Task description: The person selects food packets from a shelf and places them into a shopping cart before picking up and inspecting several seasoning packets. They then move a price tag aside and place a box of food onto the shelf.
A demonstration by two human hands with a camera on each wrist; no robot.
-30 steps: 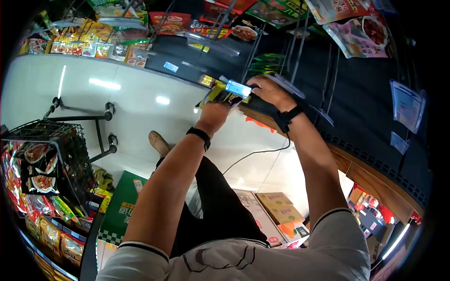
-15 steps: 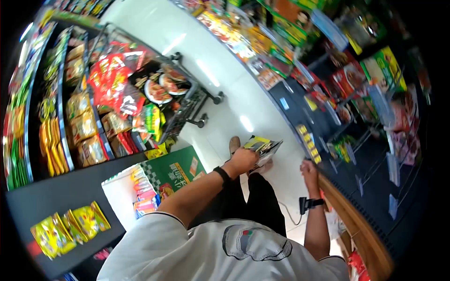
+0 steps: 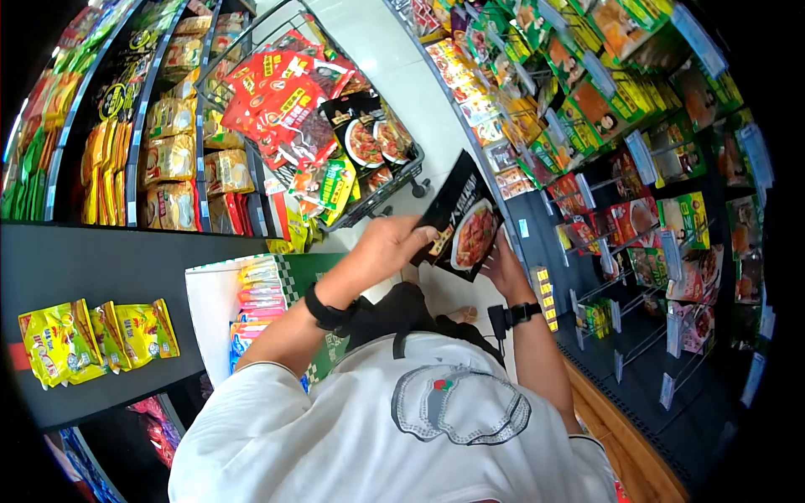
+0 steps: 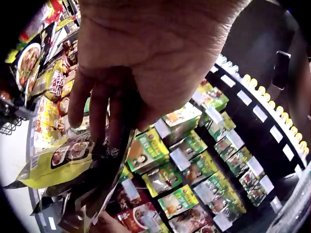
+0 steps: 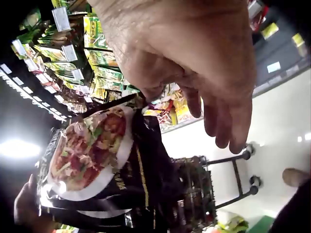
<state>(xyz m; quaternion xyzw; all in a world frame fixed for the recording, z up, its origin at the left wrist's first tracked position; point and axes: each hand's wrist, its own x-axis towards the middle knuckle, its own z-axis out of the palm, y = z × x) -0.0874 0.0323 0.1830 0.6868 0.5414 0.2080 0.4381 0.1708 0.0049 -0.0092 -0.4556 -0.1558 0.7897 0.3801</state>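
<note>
From the head view I see my left hand point(image 3: 387, 245) curled round the left edge of a stack of sauce packets point(image 3: 464, 222), fingers bunched close together over the top, the thumb hidden from me. The stack sits just above frame centre, tilted with its top corner pointing toward 12 o'clock; the front packet is black with a round plate of red food printed on it. The left wrist view shows those fingers point(image 4: 99, 109) lying side by side, pressed down on a yellow packet point(image 4: 58, 162) that sits with darker ones in the same bundle. My right hand point(image 3: 506, 267) is at about 4 o'clock of the stack, cupped under its lower right corner and touching it; in the right wrist view its fingers point(image 5: 228, 121) hang loosely curved and a little apart beside the black packet point(image 5: 97, 160), and I cannot tell whether the thumb pinches it. At 10 o'clock of the hands stands a wire trolley point(image 3: 394, 180) heaped with red and black packets. Hanging shelves of packets point(image 3: 604, 109) run from 12 to 3 o'clock. A green-and-white carton point(image 3: 251, 310) sits at 8 o'clock, beside my left forearm.
</note>
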